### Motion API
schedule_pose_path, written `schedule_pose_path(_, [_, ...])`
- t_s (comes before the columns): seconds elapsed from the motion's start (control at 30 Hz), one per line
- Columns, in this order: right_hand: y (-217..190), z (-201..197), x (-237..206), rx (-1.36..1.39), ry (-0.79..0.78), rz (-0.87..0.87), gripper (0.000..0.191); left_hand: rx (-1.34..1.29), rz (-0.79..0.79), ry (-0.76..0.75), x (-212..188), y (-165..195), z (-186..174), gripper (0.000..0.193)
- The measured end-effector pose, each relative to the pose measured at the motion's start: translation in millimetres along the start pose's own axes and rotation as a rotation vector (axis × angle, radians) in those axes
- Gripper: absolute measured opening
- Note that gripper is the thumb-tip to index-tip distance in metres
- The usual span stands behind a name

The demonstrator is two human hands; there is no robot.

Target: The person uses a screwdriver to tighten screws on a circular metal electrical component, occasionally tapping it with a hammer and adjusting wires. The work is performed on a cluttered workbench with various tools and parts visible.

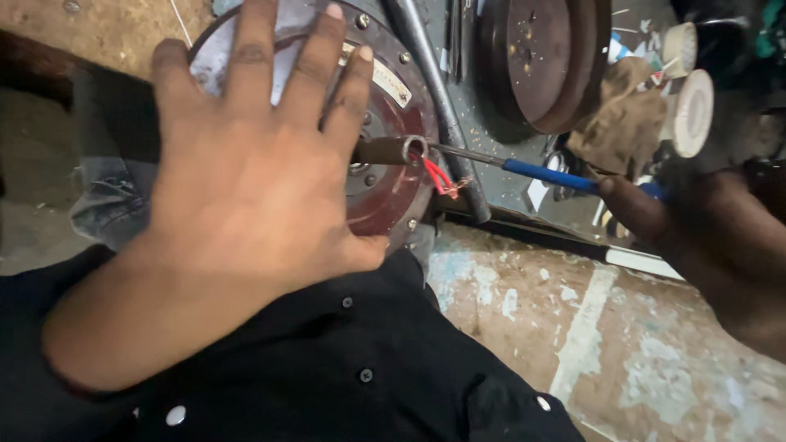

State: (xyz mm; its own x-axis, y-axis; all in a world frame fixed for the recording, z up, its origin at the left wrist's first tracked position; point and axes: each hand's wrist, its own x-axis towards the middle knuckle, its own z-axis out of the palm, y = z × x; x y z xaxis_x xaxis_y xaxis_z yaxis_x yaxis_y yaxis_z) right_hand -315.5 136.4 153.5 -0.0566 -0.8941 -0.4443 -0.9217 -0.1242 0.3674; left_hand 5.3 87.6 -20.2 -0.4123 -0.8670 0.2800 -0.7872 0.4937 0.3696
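The left hand point(246, 164) lies flat, fingers spread, on the round motor point(385, 164): heavy, stiff metal, best steadied at its rim. The right hand point(704, 237) is closed around a blue-handled screwdriver point(540, 173), tip at the shaft point(393, 151) beside red wires point(438, 176).

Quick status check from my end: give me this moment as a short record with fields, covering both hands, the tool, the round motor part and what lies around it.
left hand: spread flat, palm down on the round motor housing
right hand: grips the blue-handled screwdriver
tool tip: at the end of the hollow shaft, contact not clear
wires: red wire comes out of the shaft end
nearby: dark metal disc, tan cloth, white spools
floor: worn, patchy paint
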Motion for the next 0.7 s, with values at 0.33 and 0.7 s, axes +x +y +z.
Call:
schedule_pose_path(0.33, [-54.1,-94.8,8.9,-1.026,0.117,-0.871,0.044,0.001,0.005,0.005,-0.9,-4.6,15.4,0.106])
schedule_pose_path(0.7, [-87.6,-135.2,30.1,-1.206,0.072,-1.061,0.047,0.046,0.067,0.014,4.8,-13.5,8.6,0.070])
